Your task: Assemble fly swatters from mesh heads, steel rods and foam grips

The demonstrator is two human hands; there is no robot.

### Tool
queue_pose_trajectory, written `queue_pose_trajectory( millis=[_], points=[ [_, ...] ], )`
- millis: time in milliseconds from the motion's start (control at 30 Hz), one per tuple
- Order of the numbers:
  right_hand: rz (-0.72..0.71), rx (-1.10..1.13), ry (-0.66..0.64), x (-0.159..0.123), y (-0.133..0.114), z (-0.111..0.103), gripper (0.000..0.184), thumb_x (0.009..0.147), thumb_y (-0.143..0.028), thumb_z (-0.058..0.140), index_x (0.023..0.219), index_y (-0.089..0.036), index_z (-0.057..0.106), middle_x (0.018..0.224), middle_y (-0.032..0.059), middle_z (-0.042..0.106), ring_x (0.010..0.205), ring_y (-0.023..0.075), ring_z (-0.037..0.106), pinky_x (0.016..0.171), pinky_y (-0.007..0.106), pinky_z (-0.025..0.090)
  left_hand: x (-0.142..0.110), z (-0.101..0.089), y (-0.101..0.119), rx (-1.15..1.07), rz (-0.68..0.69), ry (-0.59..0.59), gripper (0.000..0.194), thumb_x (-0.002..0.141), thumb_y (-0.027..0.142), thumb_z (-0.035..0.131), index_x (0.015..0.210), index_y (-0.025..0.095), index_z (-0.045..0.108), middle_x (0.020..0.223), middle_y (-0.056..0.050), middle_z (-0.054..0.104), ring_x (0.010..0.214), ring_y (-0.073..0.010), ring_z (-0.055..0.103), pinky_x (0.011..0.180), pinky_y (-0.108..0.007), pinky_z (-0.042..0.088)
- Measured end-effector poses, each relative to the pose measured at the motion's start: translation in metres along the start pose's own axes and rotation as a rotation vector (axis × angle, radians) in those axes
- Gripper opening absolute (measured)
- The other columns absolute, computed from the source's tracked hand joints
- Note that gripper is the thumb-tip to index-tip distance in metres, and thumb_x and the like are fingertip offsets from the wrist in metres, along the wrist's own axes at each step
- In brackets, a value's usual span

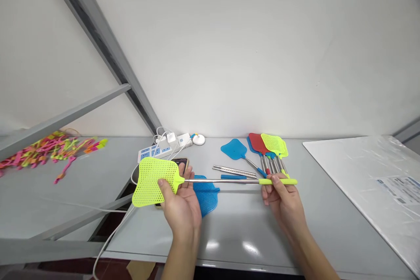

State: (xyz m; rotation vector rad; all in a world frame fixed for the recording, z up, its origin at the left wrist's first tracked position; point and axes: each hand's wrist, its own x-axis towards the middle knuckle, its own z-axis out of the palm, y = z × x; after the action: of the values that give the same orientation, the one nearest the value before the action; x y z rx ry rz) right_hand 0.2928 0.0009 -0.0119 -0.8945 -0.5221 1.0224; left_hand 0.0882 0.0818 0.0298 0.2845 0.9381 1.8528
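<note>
A yellow-green fly swatter [151,183] with a metal rod is held level across both hands, above the grey table. My left hand [182,203] grips the head near its neck, thumb on top and fingers behind. My right hand [282,197] pinches the yellow-green handle at the other end. Below, a blue swatter head [206,199] lies loose, partly hidden by my left hand. Behind the rod are a blue handle [233,176] and several metal rods [234,170]. A phone [183,162] lies mostly hidden behind the held swatter head.
Several swatters in blue, red and yellow-green [259,142] lie together at the back. A power strip [155,151] with chargers and white cables stands back left. Colourful straps or cords [49,151] are heaped far left. A plastic-wrapped white sheet [357,179] lies right. Grey metal bars cross the left side.
</note>
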Motion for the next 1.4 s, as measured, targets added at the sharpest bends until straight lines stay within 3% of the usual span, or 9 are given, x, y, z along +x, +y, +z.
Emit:
queue_pose_trajectory(
  millis=[300,467,567,700,867,933,1067,1267,1400],
  points=[
    [0.057,0.119,-0.12,-0.026,0.033,0.031,0.019,0.09,-0.04,0.064,0.092,-0.021,0.062,0.06,-0.0037,0.055,0.051,0.0115,0.053,0.041,0.02,0.037,-0.064,0.001,-0.037,0.075,-0.113,-0.111,0.046,0.091,0.054,0.057,0.117,0.017,0.062,0.104,-0.011,0.072,0.092,-0.023,0.072,0.09,-0.04,0.053],
    [0.053,-0.158,-0.423,-0.025,0.017,0.013,0.018,0.091,-0.035,0.062,0.102,-0.022,0.069,0.067,-0.0001,0.063,0.061,0.0131,0.057,0.057,0.026,0.046,-0.034,0.004,-0.025,0.156,-0.125,-0.265,0.039,0.087,0.044,0.066,0.114,0.017,0.061,0.086,-0.006,0.072,0.071,-0.0169,0.069,0.078,-0.035,0.055],
    [0.037,-0.505,-0.638,-0.027,-0.005,-0.002,0.025,0.091,-0.034,0.061,0.113,-0.026,0.071,0.088,0.0047,0.069,0.081,0.018,0.063,0.075,0.032,0.05,-0.017,0.008,-0.021,0.217,0.04,-0.296,0.027,0.089,0.042,0.064,0.105,0.02,0.062,0.073,0.001,0.066,0.065,-0.0143,0.064,0.067,-0.029,0.052],
    [-0.045,-0.957,-0.431,-0.04,-0.022,-0.007,0.035,0.096,-0.036,0.053,0.13,-0.034,0.061,0.118,0.0059,0.067,0.104,0.0229,0.063,0.086,0.034,0.05,-0.032,0.014,-0.04,0.341,0.064,-0.373,0.033,0.095,0.048,0.053,0.086,0.019,0.065,0.069,-0.001,0.064,0.067,-0.0158,0.061,0.068,-0.028,0.048],
    [-0.133,-1.21,-0.224,-0.042,-0.031,-0.034,0.042,0.099,-0.038,0.044,0.14,-0.034,0.049,0.119,0.0056,0.069,0.099,0.0224,0.068,0.082,0.032,0.051,-0.064,0.028,-0.067,0.844,0.074,-1.116,0.039,0.098,0.05,0.042,0.098,0.025,0.072,0.095,-0.008,0.072,0.096,-0.0257,0.063,0.092,-0.04,0.043],
    [-0.152,-1.312,-0.034,-0.031,-0.033,-0.051,0.046,0.099,-0.04,0.039,0.144,-0.031,0.043,0.109,0.0061,0.072,0.085,0.0219,0.069,0.073,0.031,0.051,-0.068,0.032,-0.074,1.022,0.197,-1.27,0.032,0.096,0.046,0.047,0.092,0.027,0.073,0.092,-0.007,0.072,0.096,-0.0272,0.062,0.093,-0.041,0.039],
    [-0.134,-1.633,0.25,0.003,-0.028,-0.071,0.046,0.1,-0.039,0.033,0.142,-0.026,0.045,0.081,0.0041,0.072,0.063,0.0229,0.064,0.056,0.03,0.041,-0.066,0.033,-0.089,1.254,0.316,-1.34,0.033,0.098,0.041,0.043,0.089,0.027,0.071,0.086,-0.006,0.072,0.089,-0.0268,0.063,0.085,-0.038,0.039],
    [-0.035,-1.865,0.221,0.027,-0.014,-0.052,0.038,0.1,-0.031,0.033,0.129,-0.022,0.055,0.092,0.0089,0.073,0.069,0.0227,0.067,0.054,0.029,0.034,-0.058,0.033,-0.115,1.506,0.378,-1.289,0.034,0.098,0.036,0.042,0.124,0.025,0.061,0.083,-0.011,0.071,0.079,-0.0273,0.067,0.073,-0.034,0.042],
    [-0.008,-1.949,0.178,0.022,-0.013,-0.041,0.032,0.1,-0.034,0.037,0.118,-0.022,0.061,0.095,0.0097,0.07,0.066,0.0215,0.066,0.052,0.028,0.03,-0.054,0.045,-0.126,1.577,0.368,-1.3,0.029,0.098,0.032,0.041,0.115,0.025,0.064,0.076,-0.009,0.07,0.073,-0.0251,0.067,0.069,-0.032,0.042]
  ],
)
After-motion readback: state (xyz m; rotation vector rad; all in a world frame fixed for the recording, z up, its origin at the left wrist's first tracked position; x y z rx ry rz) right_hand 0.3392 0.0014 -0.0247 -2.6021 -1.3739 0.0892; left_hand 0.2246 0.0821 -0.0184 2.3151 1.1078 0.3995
